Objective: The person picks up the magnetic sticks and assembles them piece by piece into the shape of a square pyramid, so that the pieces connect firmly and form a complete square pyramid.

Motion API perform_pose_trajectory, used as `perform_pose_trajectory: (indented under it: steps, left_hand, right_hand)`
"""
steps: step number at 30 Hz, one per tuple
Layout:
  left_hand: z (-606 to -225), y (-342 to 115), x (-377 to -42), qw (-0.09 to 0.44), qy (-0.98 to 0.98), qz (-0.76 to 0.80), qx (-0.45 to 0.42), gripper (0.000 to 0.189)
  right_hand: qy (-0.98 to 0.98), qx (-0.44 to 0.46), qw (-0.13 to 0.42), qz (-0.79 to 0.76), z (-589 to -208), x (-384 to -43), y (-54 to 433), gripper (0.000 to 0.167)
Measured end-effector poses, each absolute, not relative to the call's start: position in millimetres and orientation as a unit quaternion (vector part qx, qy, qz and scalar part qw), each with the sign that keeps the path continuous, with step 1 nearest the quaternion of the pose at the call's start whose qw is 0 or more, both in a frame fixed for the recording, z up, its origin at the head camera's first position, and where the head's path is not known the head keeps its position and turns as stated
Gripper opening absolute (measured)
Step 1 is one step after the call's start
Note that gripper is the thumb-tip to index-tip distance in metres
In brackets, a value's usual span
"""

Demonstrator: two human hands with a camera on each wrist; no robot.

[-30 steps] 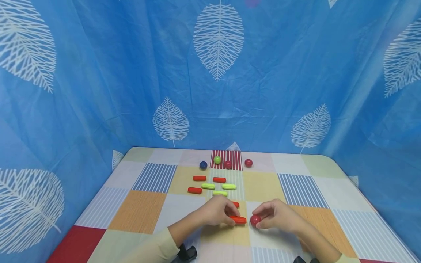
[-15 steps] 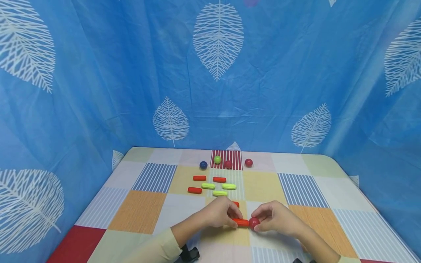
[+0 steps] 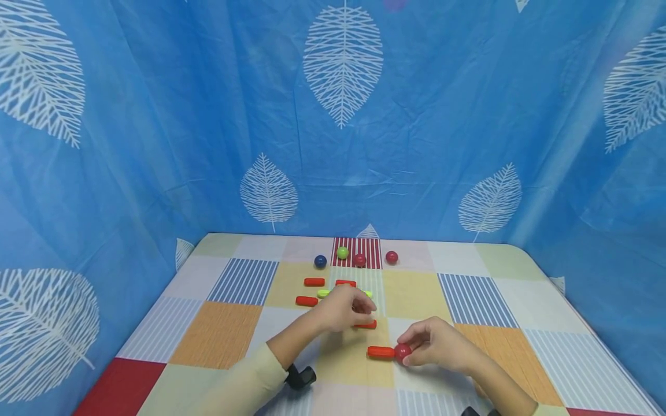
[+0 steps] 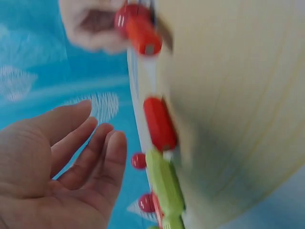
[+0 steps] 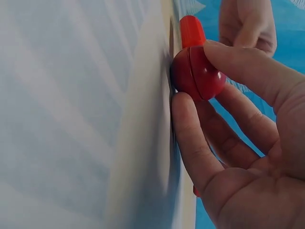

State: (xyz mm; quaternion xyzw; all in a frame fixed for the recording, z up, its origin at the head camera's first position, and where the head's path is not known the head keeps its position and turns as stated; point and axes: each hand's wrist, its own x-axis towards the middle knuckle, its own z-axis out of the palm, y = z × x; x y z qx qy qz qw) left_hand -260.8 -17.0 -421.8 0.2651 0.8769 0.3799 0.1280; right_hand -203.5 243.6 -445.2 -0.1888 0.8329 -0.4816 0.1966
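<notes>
The red ball (image 3: 403, 352) sits on the desk (image 3: 224, 332) near the front edge, touching the end of a red stick (image 3: 380, 352). The right hand (image 3: 437, 346) pinches the ball w/ thumb & fingers. The left hand (image 3: 340, 310) is released, fingers relaxed, just over another red stick (image 3: 366, 325). Behind: green sticks (image 3: 324, 293), more red sticks (image 3: 314, 282), then blue ball (image 3: 320, 262), green ball (image 3: 342, 252) & 2 red balls (image 3: 392, 257).

Ball (image 3: 403, 352) in the right hand (image 3: 437, 346): glossy red.
Stick (image 3: 380, 351) touching it: orange-red.
Far balls: navy (image 3: 320, 261), lime green (image 3: 342, 252), two red (image 3: 391, 257).
Desk (image 3: 218, 332) cloth: patchwork of yellow, orange, red squares and blue-striped ones.
Backdrop (image 3: 208, 115): blue, white leaf prints.
</notes>
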Motion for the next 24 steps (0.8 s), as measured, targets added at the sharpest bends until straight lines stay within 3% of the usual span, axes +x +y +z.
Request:
perform_pose_trajectory:
  steps: [9, 24]
  left_hand:
    - [-421, -18, -320, 0.056, 0.882, 0.428, 0.188, 0.025]
    - [-443, -5, -366, 0.028, 0.892, 0.424, 0.152, 0.039]
  right_hand:
    - [0.832, -0.183, 0.206, -0.482, -444, -206, 245, 0.027]
    - [0.829, -0.166, 0.223, -0.485, -445, -212, 248, 0.03]
